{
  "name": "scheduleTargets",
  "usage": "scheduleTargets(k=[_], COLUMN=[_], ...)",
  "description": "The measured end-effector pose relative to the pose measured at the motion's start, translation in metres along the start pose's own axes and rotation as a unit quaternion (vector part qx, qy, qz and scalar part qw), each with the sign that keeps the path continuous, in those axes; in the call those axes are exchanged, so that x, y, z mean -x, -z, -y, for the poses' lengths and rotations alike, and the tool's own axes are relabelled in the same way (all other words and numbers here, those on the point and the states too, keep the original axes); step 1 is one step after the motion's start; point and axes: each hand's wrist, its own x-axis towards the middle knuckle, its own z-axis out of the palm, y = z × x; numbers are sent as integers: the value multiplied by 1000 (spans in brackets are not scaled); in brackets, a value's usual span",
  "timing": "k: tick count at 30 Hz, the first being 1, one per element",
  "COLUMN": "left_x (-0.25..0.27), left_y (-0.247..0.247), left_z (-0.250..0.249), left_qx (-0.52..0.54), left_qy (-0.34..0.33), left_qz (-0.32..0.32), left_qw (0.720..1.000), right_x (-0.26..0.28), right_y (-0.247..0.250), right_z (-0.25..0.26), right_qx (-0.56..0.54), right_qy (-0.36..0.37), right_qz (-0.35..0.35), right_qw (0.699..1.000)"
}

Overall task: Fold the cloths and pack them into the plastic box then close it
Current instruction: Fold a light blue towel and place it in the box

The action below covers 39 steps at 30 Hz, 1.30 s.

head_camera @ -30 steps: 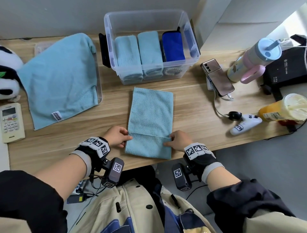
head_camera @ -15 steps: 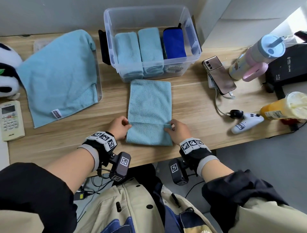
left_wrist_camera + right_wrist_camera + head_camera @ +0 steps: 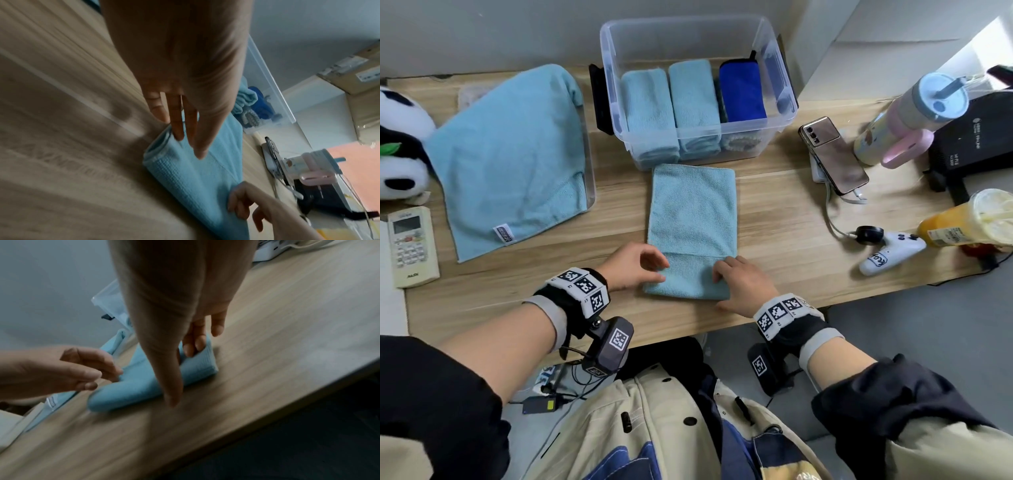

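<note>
A light blue cloth lies as a long strip on the wooden table, its near end folded over once. My left hand touches the left edge of that fold with nearly straight fingers. My right hand rests on the right end of the fold, with fingers on top and the thumb down by the near edge. Just beyond the strip, the clear plastic box stands open. It holds two folded light blue cloths and a dark blue one. A bigger light blue cloth lies spread at the left.
The spread cloth covers a clear lid. A panda plush and a remote sit at the far left. To the right are a phone, tumbler, game controller and drink cup. The table edge runs just behind my hands.
The folded near end has been carried farther up the strip and laid down. Both hands have let go of the fold's edge and now rest on the cloth.
</note>
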Motion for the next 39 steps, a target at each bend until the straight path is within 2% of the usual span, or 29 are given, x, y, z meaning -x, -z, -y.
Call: scheduleTargets(k=[5, 8, 11, 13, 16, 18, 23, 27, 34, 39], left_x=[-3, -2, -3, -4, -6, -5, -10, -13, -17, -24], left_y=[-3, -3, -3, -2, -2, -3, -2, -1, 7, 3], left_z=[-1, -3, 1, 4, 1, -1, 0, -3, -5, -4], left_qx=[-48, -89, -152, -151, -110, -63, -21, -56, -83, -103], left_qy=[14, -2, -23, -30, -40, -33, -23, 13, 34, 68], left_qz=[4, 1, -12, -51, -104, -113, -142, -128, -161, -176], left_qw=[999, 996, 988, 987, 988, 991, 989, 990, 983, 977], right_x=[1, -1, -2, -4, -6, -6, -8, -13, -27, -34], right_y=[1, 6, 18, 22, 18, 16, 10, 14, 17, 17], right_z=[1, -2, -3, -3, -7, -12, -19, -18, -13, -10], right_qx=[-10, -125, -280, -334, -345, -356, -304, -350, -342, -307], right_qy=[1, -16, -68, -81, -105, -114, -108, -121, -150, -190], right_qz=[-54, -106, -114, -130, -133, -130, -115, -147, -178, -166], right_qw=[999, 986, 951, 930, 923, 919, 939, 917, 910, 918])
